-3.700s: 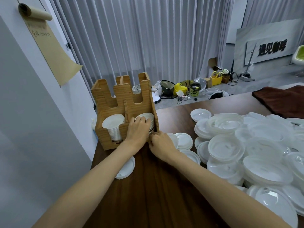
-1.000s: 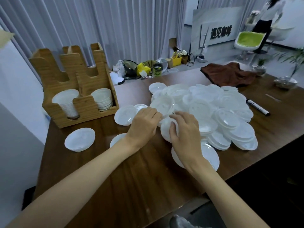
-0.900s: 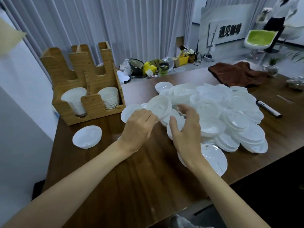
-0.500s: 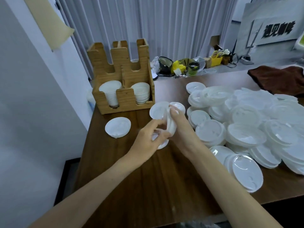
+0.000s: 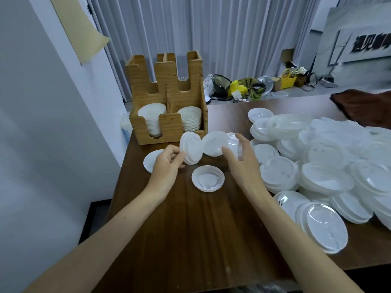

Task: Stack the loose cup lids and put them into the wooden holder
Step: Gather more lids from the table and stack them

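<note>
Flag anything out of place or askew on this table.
One lid lies alone, rim up, on the table in front of the wooden holder. The heap of lids on the right sprawls untidily, and its nearest lid sits close to the table's edge.

One wooden holder [image 5: 169,126], two stacks [image 5: 190,121] inside, left hand [image 5: 167,166], right hand [image 5: 241,161], countless loose lids [image 5: 321,168].

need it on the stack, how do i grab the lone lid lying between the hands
Pinch the lone lid by its raised rim, from above, on the side nearest the right hand: it lies hollow up, so the rim stands free.
</note>
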